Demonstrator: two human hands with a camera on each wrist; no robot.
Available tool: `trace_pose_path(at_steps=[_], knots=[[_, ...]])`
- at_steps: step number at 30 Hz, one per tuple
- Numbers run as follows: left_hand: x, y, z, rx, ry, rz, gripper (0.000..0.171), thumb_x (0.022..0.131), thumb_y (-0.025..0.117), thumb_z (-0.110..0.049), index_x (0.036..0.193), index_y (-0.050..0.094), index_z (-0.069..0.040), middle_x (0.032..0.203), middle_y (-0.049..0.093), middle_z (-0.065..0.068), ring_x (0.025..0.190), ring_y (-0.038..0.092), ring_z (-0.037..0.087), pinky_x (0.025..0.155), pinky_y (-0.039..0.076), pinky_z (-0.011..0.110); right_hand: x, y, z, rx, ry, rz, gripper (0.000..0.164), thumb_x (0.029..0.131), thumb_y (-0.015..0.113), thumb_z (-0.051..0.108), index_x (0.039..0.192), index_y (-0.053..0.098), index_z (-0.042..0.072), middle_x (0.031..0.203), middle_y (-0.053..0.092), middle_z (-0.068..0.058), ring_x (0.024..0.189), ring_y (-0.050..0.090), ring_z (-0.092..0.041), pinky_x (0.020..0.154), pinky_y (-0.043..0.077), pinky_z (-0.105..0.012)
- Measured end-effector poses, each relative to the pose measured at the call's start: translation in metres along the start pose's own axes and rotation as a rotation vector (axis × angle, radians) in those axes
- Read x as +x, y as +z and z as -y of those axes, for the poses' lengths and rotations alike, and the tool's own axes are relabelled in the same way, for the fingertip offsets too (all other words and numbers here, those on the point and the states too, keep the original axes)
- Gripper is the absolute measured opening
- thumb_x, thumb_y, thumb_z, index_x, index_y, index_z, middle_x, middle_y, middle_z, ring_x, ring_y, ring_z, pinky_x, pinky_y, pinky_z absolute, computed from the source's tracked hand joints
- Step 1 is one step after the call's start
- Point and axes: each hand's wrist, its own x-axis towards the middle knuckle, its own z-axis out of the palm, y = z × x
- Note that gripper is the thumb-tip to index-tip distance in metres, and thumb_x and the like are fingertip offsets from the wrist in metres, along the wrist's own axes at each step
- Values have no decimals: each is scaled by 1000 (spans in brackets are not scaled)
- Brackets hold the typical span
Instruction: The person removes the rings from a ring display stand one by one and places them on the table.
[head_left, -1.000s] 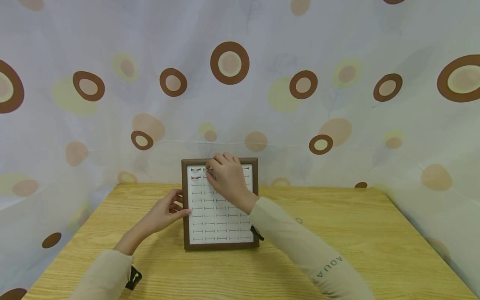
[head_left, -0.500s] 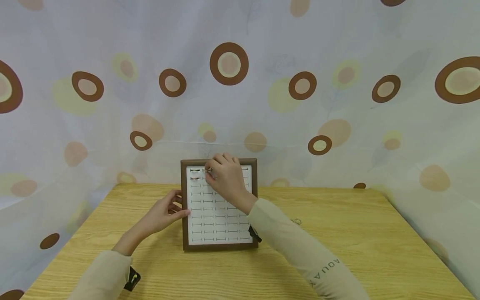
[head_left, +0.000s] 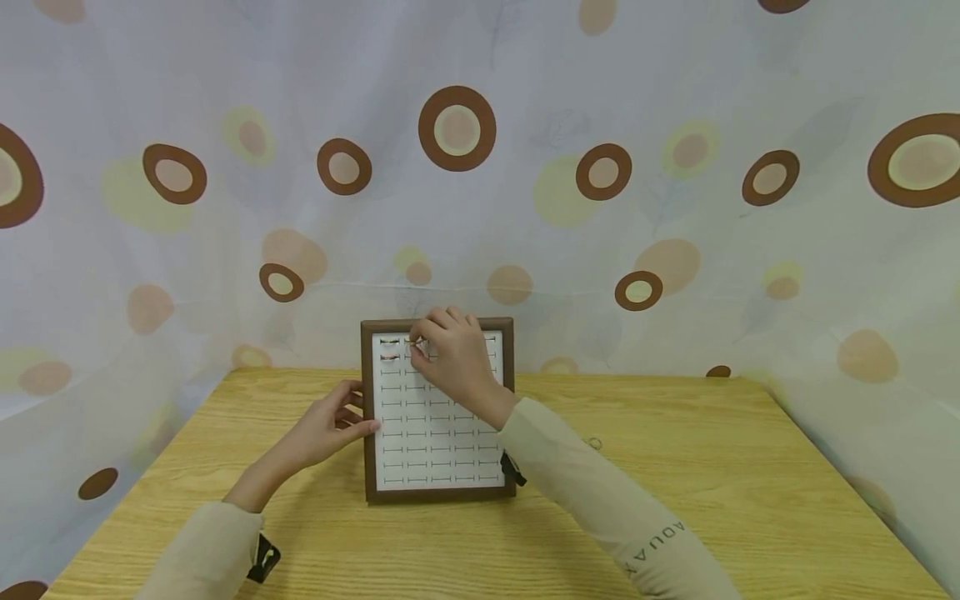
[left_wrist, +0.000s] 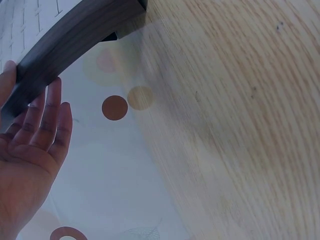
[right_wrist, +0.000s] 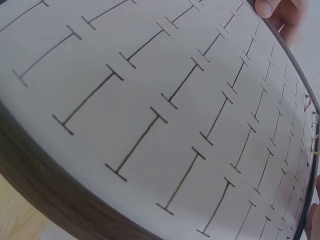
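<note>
A brown-framed ring display board [head_left: 442, 493] stands propped upright on the table, its white face lined with rows of short slits. My left hand [head_left: 324, 431] grips its left edge, thumb on the front and fingers behind, as the left wrist view also shows. At the second slit of the top row, my right hand [head_left: 459, 354] pinches a small gold-coloured ring [right_wrist: 316, 144] between thumb and forefinger. Most of that ring is hidden by the fingers in the head view. Two other rings sit in the left column: one ring [head_left: 389, 342] on top, a reddish ring [head_left: 389, 358] below.
A loose ring-like loop [head_left: 593, 443] lies on the wooden table [head_left: 675, 500] to the right of the board, close to the right sleeve [head_left: 592, 487]. Behind the table hangs a pale curtain [head_left: 480, 225] with round brown, yellow and peach spots.
Both hands hold nearly the same places, with the right fingers still at the second top slit. The view has shifted very slightly.
</note>
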Motion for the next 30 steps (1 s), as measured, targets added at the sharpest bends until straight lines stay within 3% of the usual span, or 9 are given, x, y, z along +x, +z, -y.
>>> trace_pose_path(at_steps=[13, 30], knots=[[-1, -1, -3, -3, 0, 2, 53, 86, 64, -19, 126, 38, 3, 109, 58, 19, 86, 64, 22, 73, 52, 29, 0, -6, 2, 82, 19, 13, 8, 76, 69, 13, 82, 64, 15, 81, 61, 3, 76, 50, -12, 64, 37, -25], [0, -1, -4, 9, -3, 4, 55, 86, 65, -21, 127, 38, 3, 110, 57, 19, 87, 63, 22, 74, 51, 30, -26, -45, -20, 125, 56, 43, 7, 73, 70, 11, 78, 65, 13, 79, 62, 2, 80, 52, -15, 70, 41, -29]])
